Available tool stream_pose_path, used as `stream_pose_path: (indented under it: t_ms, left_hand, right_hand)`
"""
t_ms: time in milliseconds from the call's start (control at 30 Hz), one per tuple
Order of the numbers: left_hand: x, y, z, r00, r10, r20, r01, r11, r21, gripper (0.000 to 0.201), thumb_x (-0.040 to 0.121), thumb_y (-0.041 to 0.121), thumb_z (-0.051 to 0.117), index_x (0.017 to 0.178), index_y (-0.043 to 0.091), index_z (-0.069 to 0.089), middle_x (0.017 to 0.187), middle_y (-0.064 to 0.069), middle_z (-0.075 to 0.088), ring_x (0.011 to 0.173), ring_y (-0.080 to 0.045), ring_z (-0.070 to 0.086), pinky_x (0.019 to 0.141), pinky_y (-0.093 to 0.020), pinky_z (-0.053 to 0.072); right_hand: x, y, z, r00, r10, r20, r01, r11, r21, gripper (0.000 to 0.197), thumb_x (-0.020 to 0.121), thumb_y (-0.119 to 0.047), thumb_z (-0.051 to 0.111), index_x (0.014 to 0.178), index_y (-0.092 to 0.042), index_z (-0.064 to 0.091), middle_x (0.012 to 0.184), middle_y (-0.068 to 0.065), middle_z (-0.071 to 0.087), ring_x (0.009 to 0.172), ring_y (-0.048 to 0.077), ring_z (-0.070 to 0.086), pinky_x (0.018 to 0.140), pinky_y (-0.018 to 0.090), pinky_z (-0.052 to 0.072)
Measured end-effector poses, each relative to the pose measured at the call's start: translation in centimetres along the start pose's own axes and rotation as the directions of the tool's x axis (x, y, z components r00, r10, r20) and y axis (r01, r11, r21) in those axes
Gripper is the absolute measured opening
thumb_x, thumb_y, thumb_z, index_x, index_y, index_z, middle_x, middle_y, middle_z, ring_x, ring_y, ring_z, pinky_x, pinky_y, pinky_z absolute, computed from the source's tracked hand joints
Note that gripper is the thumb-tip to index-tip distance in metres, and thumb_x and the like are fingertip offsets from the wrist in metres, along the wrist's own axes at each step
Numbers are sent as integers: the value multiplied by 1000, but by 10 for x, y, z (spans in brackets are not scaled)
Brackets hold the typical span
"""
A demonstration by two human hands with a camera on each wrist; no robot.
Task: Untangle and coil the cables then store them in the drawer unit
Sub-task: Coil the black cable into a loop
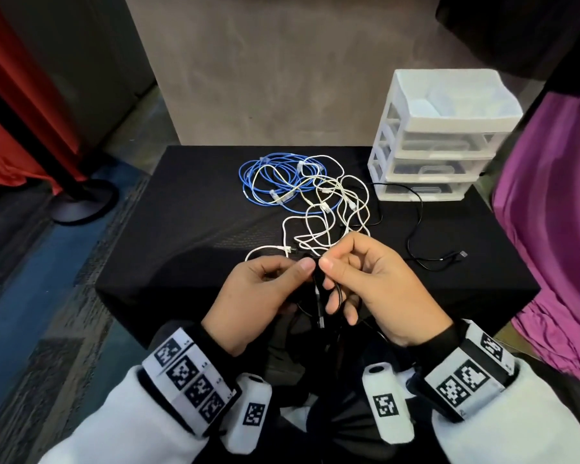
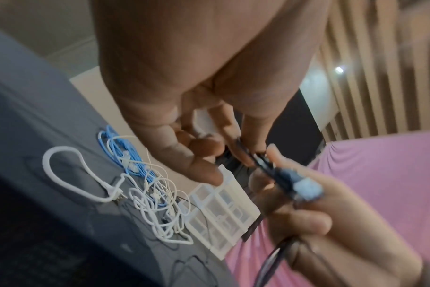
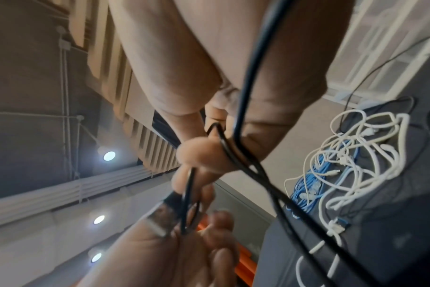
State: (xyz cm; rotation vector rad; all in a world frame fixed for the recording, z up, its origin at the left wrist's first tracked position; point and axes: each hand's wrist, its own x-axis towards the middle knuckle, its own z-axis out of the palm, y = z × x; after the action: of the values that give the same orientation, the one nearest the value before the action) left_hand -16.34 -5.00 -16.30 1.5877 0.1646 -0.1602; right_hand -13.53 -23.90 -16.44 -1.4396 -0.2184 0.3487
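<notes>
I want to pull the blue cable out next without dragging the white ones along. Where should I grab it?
Probably take the blue cable at its far-left arc, coming from the table's left side. There the loops lie bundled and bare, while white cables cross its right and near parts, so lifting there would likely snag.

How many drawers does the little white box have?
3. The drawer unit at the table's far right has them stacked: a top drawer, a middle drawer and a bottom drawer. All look pushed in; none seems hidden.
</notes>
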Motion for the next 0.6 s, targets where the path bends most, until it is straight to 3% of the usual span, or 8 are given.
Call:
stream_pose_path:
  t_ms: [100,167,233,333,400,433,500,600]
  left_hand:
    - [2,-12,3,988,131,-83,-110,969,220,30,96,37,70,77,13,73,62,-9,64,55,-22,62,62,-48,59]
    - [3,-19,0,966,234,-112,-168,894,416,31,96,38,69,75,15,67,60,-8,64,52,-26,63,57,-44,57]
    - [4,-22,-4,938,336,-90,-222,777,589,26,95,37,67,77,18,64,60,-2,62,55,-20,60,57,-40,52]
    - [3,-19,-8,927,371,-49,-184,564,805,12,94,37,60,99,26,56,74,3,66,70,-22,65,64,-40,54]
    - [4,-16,-8,935,348,-76,-109,483,869,20,93,36,55,111,31,50,83,3,70,78,-26,68,68,-40,55]
    - [4,-14,-8,939,328,-104,-81,505,860,20,92,35,55,112,31,51,85,3,71,79,-26,69,70,-40,56]
    - [8,-13,-10,954,247,-169,-45,677,734,15,91,29,57,105,30,57,85,6,71,78,-17,69,71,-37,56]
    - [10,-18,-14,968,111,-226,6,887,461,3,92,24,65,91,26,63,72,3,69,58,-12,60,62,-43,56]
  right_hand:
    - [-2,3,5,1000,-2,-17,2,1000,-6,11,99,-10,67,95,-2,61,72,14,62,48,25,63,35,25,42]
    - [-2,6,10,999,-19,-30,18,1000,-24,12,100,-9,66,95,1,61,71,13,62,46,27,62,35,25,42]
    - [-2,8,15,999,-33,-37,31,999,-42,13,100,-8,66,96,3,62,71,12,63,48,29,62,36,26,41]
    - [-1,10,21,998,-47,-34,44,996,-79,11,102,-5,63,98,5,63,72,9,63,51,24,61,38,27,36]
    - [-3,10,26,999,-40,-6,39,997,-68,9,102,-5,63,103,4,64,74,8,64,53,22,58,39,25,32]
    - [-3,11,27,999,-37,15,38,998,-52,9,101,-4,62,106,3,63,75,8,65,53,21,58,39,24,32]
    - [-4,11,28,997,-43,59,45,998,-40,10,102,-1,61,111,3,62,79,10,66,54,20,59,39,22,35]
    - [-5,7,25,994,-64,84,65,998,-7,11,101,2,60,112,3,63,81,13,66,55,22,61,41,22,39]
